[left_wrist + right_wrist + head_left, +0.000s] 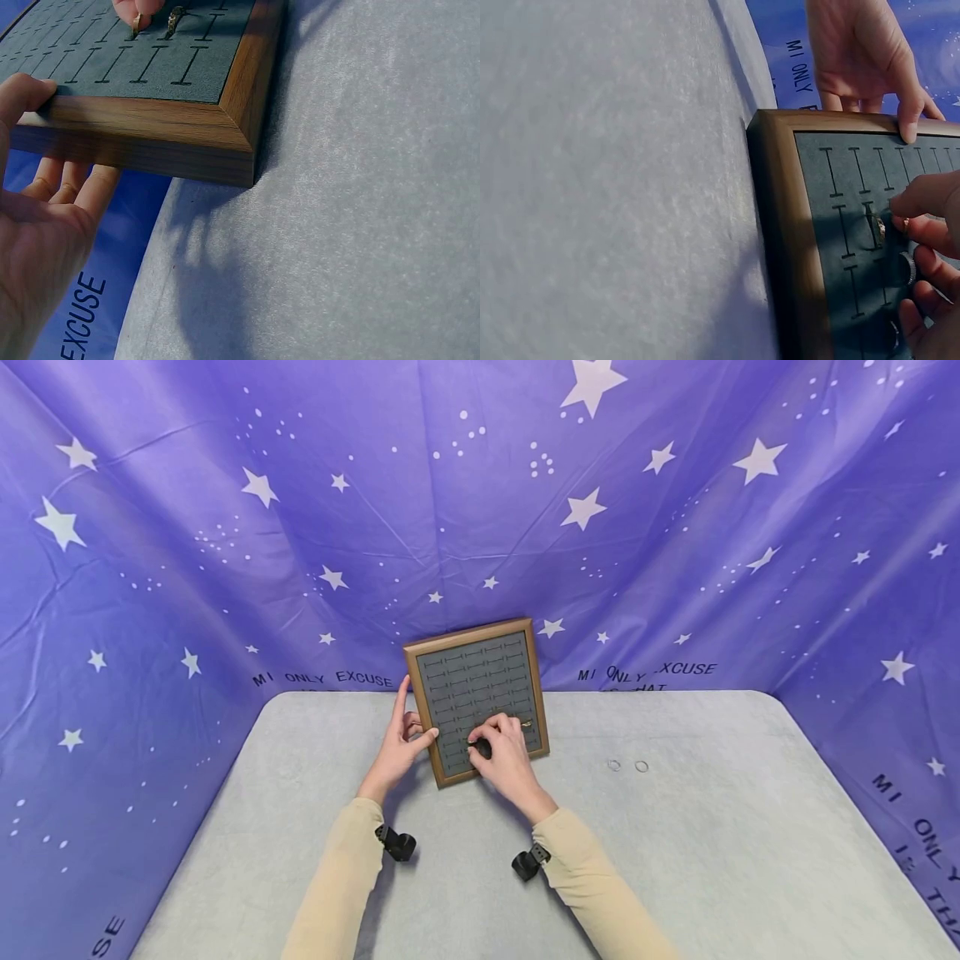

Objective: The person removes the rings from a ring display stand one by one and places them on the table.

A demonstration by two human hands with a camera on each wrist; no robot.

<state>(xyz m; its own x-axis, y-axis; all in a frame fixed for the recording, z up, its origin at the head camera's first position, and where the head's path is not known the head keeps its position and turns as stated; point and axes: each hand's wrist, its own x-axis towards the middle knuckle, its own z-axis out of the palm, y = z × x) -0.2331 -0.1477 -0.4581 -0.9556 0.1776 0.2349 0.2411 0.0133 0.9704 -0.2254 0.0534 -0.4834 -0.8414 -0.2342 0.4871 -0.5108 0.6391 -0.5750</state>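
Observation:
A ring display tray [480, 672] with a brown wooden frame and dark grey slotted padding stands tilted on the table. My left hand [399, 743] holds its left side, thumb on the front of the frame and fingers behind. My right hand [504, 756] is at the lower slots, and its thumb and finger pinch a gold ring [136, 24] right at a slot. Beside that, a patterned gold ring [878, 227] sits in a slot. A silver ring with a ridged edge [908, 268] shows by the curled fingers, partly hidden.
Two thin rings, one silver [614, 765] and one beside it [641, 767], lie on the grey table [712, 843] to the right of the tray. A purple star-printed cloth [480, 510] hangs behind and at both sides.

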